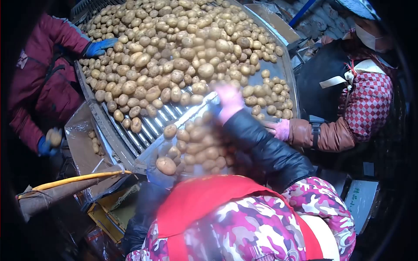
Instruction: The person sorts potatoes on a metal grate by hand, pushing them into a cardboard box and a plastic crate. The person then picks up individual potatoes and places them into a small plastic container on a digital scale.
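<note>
My right hand (230,101), in a pink glove, reaches over the middle of the sorting table (278,71), beside a pale metal divider (191,114). It is smeared by motion, so its fingers and anything in them cannot be made out. A large heap of potatoes (165,52) lies beyond it, partly over metal rollers (146,129). Nearer my red apron (209,195), a smaller group of potatoes (204,150) is blurred, with one larger potato (166,165) at its left. My left hand does not show; only its dark sleeve appears at lower left.
At left, a co-worker has one blue-gloved hand (101,47) on the heap and another holding potatoes (54,137). At right, another co-worker's pink-gloved hand (281,129) is near the table edge. A cardboard box (80,139) and a yellow-cord-wrapped pole (69,191) stand lower left.
</note>
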`<state>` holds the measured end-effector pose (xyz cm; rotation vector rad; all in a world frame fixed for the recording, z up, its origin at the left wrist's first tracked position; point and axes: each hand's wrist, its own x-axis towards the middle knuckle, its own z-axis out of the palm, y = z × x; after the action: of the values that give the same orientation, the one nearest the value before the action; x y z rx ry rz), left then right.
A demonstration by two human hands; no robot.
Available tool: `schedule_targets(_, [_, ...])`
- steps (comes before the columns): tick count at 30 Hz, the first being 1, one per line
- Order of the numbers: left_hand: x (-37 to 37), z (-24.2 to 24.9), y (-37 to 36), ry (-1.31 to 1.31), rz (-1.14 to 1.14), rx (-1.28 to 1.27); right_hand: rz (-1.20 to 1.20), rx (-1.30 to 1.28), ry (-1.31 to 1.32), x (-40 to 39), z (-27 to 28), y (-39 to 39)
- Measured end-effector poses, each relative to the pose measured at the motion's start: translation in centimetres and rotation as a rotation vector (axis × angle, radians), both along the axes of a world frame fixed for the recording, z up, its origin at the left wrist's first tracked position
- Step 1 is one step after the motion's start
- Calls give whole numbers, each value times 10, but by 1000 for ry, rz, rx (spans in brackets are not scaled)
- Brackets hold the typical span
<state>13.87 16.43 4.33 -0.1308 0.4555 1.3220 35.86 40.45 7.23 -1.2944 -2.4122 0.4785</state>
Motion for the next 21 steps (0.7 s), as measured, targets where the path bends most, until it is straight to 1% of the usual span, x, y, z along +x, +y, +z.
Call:
schedule_targets(1, [3, 15, 7, -59, 7, 15, -93, 112, -217, 8, 1, 26])
schedule_targets(2, [6, 15, 9, 185, -20, 46, -204, 284, -89, 27, -29, 47])
schedule_targets(3, [7, 12, 8, 434, -45, 74, -210, 176, -196, 45, -55, 70])
schedule_targets(4, [3, 7, 10, 480, -62, 84, -207, 64, -299, 56, -74, 83])
schedule_targets(6, [-3, -2, 12, 571, -95, 103, -228, -148, -295, 54, -67, 80])
schedule_targets(7, [-13, -33, 15, 317, -89, 212, -207, -89, -229, 51, -54, 66])
schedule_targets(9, [-6, -10, 14, 665, -81, 138, -36, -258, 20, 45, -52, 59])
schedule_targets(10, [-2, 1, 13, 835, -91, 85, -19, -484, 268, 39, -46, 45])
schedule_targets(11, [1, 3, 13, 984, -115, 93, -28, -729, 556, 33, -40, 30])
schedule_targets(12, [3, 9, 14, 1036, -147, 89, -62, -943, 806, 27, -35, 16])
schedule_targets(13, [5, 14, 16, 1088, -179, 85, 8, -1097, 854, 24, -35, 15])
schedule_targets(14, [7, 27, 18, 1044, -214, 72, -7, -1211, 861, 14, -12, -1])
schedule_targets(16, [8, 28, 18, 791, -230, 48, 9, -1309, 798, -7, 41, -27])
schedule_targets(17, [5, 21, 19, 584, -208, 30, 51, -1318, 766, -15, 55, -37])
schedule_targets(19, [5, 34, 20, 411, -175, -5, 199, -1277, 779, -24, 40, -45])
schedule_targets(20, [9, 47, 19, 445, -166, -20, 271, -1256, 788, -28, 33, -50])
schedule_targets(21, [13, 50, 19, 516, -147, -3, 378, -1129, 706, -34, 35, -62])
